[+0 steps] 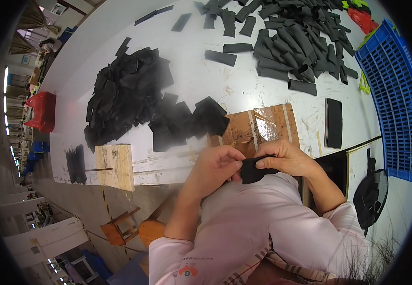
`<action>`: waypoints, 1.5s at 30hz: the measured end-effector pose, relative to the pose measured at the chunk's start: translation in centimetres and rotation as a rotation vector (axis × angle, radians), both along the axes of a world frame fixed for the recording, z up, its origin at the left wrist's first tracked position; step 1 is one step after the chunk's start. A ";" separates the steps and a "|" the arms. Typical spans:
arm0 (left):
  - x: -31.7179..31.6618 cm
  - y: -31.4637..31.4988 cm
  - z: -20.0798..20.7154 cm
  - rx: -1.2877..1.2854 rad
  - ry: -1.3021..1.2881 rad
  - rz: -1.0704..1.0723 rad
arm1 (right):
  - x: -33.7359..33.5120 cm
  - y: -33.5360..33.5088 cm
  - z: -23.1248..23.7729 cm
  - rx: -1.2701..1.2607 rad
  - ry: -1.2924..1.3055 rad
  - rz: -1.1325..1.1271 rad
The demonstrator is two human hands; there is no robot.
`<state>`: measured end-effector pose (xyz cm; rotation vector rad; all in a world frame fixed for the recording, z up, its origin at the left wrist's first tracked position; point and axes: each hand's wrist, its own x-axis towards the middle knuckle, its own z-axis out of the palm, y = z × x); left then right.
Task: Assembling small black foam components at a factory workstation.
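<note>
Close to my body, in front of the table edge, I hold a small black fabric piece (252, 172). My right hand (286, 157) grips it with the thumb on top and the fingers behind. My left hand (221, 164) is closed in a pinch at its left edge, thumb against fingertips. Just beyond my hands lies a brown board (238, 127) with pale strips and a shiny, wet-looking surface. Left of the board, flat black fabric pieces (170, 126) lie loosely, beside a larger heap of black fabric pieces (122, 92).
Dark tube-shaped fabric pieces (301, 47) are piled at the far right. A black phone (333, 123) lies near a blue plastic crate (391, 95). At the left edge, a wooden block (115, 166) carries a thin rod threaded with black pieces (76, 164). A red bag (42, 111) stands further left.
</note>
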<state>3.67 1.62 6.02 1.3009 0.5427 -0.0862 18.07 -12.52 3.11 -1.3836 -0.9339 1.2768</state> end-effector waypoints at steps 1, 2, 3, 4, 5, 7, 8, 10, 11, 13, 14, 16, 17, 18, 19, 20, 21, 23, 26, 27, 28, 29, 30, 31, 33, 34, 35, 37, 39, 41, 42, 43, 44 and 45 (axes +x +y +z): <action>0.1 0.0 0.0 -0.002 0.000 -0.003 | -0.1 0.0 0.2 -0.045 0.035 -0.028; 0.1 -0.1 -0.1 0.024 0.012 -0.009 | 0.0 -0.1 0.1 -0.047 0.034 -0.031; 0.1 -0.2 -0.2 0.049 0.024 -0.015 | 0.0 -0.1 0.0 -0.092 0.056 -0.044; 0.1 -0.2 -0.3 0.050 0.025 -0.014 | 0.0 0.0 0.0 -0.134 0.079 -0.052; 0.0 -0.3 -0.5 0.037 0.013 0.022 | 0.0 0.0 -0.1 -0.134 0.079 -0.052; 0.0 -0.3 -0.5 0.023 0.002 0.057 | 0.0 0.0 -0.3 -0.100 0.038 -0.063; 0.1 -0.2 -0.3 0.009 -0.003 0.054 | 0.1 0.0 -0.3 -0.102 0.037 -0.066; 0.2 0.0 -0.2 -0.006 -0.009 0.051 | 0.3 0.1 -0.3 -0.080 0.038 -0.068; 0.1 0.1 -0.3 0.000 -0.015 0.022 | 0.4 0.1 -0.3 -0.080 0.037 -0.069; 0.1 0.1 -0.5 0.009 -0.023 -0.005 | 0.5 0.2 -0.4 -0.074 0.041 -0.069; 0.1 0.0 -0.6 -0.006 -0.012 -0.008 | 0.5 0.2 -0.3 -0.070 0.039 -0.066; 0.1 0.0 -0.9 0.001 -0.008 0.003 | 0.6 0.4 -0.4 -0.053 0.052 -0.046; 0.0 -0.1 -1.3 0.062 -0.007 -0.025 | 0.7 0.5 -0.3 -0.031 0.044 -0.031; 0.1 -0.4 -1.4 0.125 -0.004 -0.050 | 0.7 0.2 -0.1 -0.035 -0.050 -0.004; 0.1 -0.4 -1.1 0.184 -0.015 -0.071 | 0.7 0.4 0.1 -0.021 -0.150 0.035; 0.1 -0.5 -1.5 0.253 -0.020 -0.059 | 0.6 0.6 0.3 -0.035 -0.151 0.038; -0.1 -1.0 -2.9 0.189 -0.131 0.023 | 0.3 0.7 0.6 -0.045 -0.153 0.047; 0.5 -1.9 -2.6 0.118 -0.079 0.095 | 0.1 0.8 0.7 0.123 -0.582 -0.086; 1.5 -3.4 -2.4 0.363 -0.178 0.333 | -1.4 1.1 1.7 0.326 -1.055 -0.629; 2.1 -3.7 -2.1 0.443 -0.165 0.352 | -1.3 0.8 2.4 0.356 -1.053 -0.676; 2.6 -4.1 -1.6 0.449 -0.229 0.367 | -1.4 0.5 2.9 0.393 -1.042 -0.655; 2.6 -4.6 -1.7 0.586 -0.314 0.424 | -1.9 0.2 3.5 0.383 -0.853 -0.565; 2.5 -4.9 -1.4 0.664 -0.336 0.457 | -2.5 0.2 3.6 0.362 -0.669 -0.464; 2.8 -4.9 -1.1 0.722 -0.367 0.455 | -2.7 0.2 3.2 0.382 -0.666 -0.447; 2.7 -4.8 -0.8 0.722 -0.378 0.453 | -2.5 0.2 2.2 0.269 -0.583 -0.553; 2.8 -4.9 -0.9 0.701 -0.383 0.428 | -2.3 0.3 1.6 0.283 -0.562 -0.569; 2.9 -4.9 -1.3 0.704 -0.382 0.439 | -2.3 0.4 1.5 0.288 -0.563 -0.559; 2.9 -4.8 -1.9 0.754 -0.441 0.425 | -2.8 0.7 1.9 0.264 -0.550 -0.571; 2.7 -4.7 -2.0 0.795 -0.463 0.412 | -3.0 0.7 2.0 0.256 -0.526 -0.566; 2.8 -4.9 -2.1 0.836 -0.484 0.400 | -2.9 0.4 1.8 0.248 -0.504 -0.561; 2.8 -5.1 -2.3 0.865 -0.460 0.392 | -2.8 0.4 1.6 0.244 -0.561 -0.547; 2.9 -5.3 -2.5 0.897 -0.434 0.384 | -2.8 0.3 1.4 0.241 -0.616 -0.532; 3.0 -5.4 -2.8 0.898 -0.431 0.388 | -2.8 0.3 1.3 0.242 -0.614 -0.527; 3.1 -5.5 -3.2 0.878 -0.396 0.369 | -2.9 0.2 1.3 0.239 -0.702 -0.516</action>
